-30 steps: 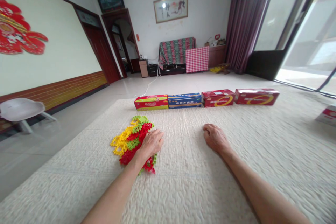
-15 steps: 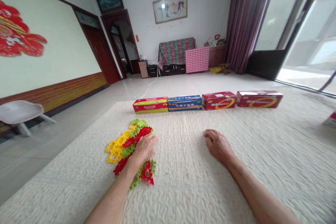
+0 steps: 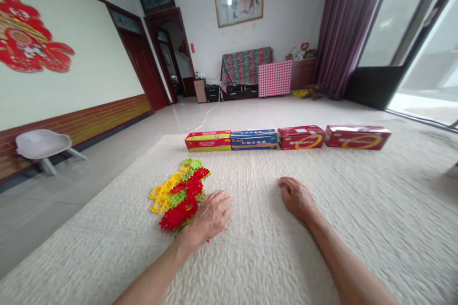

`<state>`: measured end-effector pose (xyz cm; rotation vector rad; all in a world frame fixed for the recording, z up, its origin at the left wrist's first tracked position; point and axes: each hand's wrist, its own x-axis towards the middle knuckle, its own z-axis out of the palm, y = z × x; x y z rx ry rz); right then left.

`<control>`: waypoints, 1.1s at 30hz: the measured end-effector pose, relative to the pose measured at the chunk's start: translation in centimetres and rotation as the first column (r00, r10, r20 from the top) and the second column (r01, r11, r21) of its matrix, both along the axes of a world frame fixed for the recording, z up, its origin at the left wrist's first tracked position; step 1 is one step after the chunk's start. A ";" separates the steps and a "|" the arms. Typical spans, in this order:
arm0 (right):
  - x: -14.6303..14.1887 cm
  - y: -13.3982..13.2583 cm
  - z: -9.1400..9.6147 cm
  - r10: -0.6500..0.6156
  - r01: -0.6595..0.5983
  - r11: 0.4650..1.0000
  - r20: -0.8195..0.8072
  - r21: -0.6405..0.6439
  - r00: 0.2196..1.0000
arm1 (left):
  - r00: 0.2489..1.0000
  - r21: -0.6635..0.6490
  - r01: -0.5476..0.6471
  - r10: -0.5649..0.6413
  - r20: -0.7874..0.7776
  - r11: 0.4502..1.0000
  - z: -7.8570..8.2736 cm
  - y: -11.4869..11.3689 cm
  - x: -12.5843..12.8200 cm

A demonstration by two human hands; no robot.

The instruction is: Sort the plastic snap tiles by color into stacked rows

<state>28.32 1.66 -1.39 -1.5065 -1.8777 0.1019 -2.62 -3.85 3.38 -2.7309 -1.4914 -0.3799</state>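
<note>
My left hand (image 3: 213, 213) is palm down at the right edge of a pile of plastic interlocking pieces, its fingers bent and close together. Whatever is under the fingers is hidden; a small red tip shows below the wrist. In the pile, red pieces (image 3: 179, 214) lie in front, yellow pieces (image 3: 162, 195) on the left and green pieces (image 3: 193, 164) at the back and between them. Farther right, my right hand (image 3: 297, 198) rests on the pale quilted cover, its fingers curled in with nothing visible in them.
Beyond the hands, a red-and-yellow box (image 3: 208, 141), a blue box (image 3: 254, 140) and two dark red boxes (image 3: 301, 138) stand in a row across the quilted cover (image 3: 257, 257). A white stool (image 3: 45, 145) stands on the tiled floor at left.
My left hand has moved right and slightly toward me, off the middle of the pile, uncovering red pieces. The red triangular piece at the near side is now mostly hidden. My right hand stays put.
</note>
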 end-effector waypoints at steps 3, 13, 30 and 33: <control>-0.1 0.0 0.0 -0.005 0.005 1.000 -0.001 0.006 1.000 | 1.000 0.069 0.027 -0.028 0.013 0.997 -0.9 -2.0 -1.7; -0.1 0.2 -0.2 -0.005 0.005 0.999 0.001 0.041 1.000 | 0.988 0.292 -0.027 -0.019 0.151 0.956 -2.9 -1.3 -4.5; -0.1 0.5 -0.6 -0.028 0.025 0.999 0.049 0.046 0.998 | 0.988 0.344 -0.143 0.153 -0.002 0.928 -2.3 0.8 -5.7; -0.1 0.6 -0.8 -0.042 0.039 0.998 0.071 0.039 0.997 | 0.953 0.344 -0.269 0.301 -0.041 0.900 -1.5 2.2 -6.1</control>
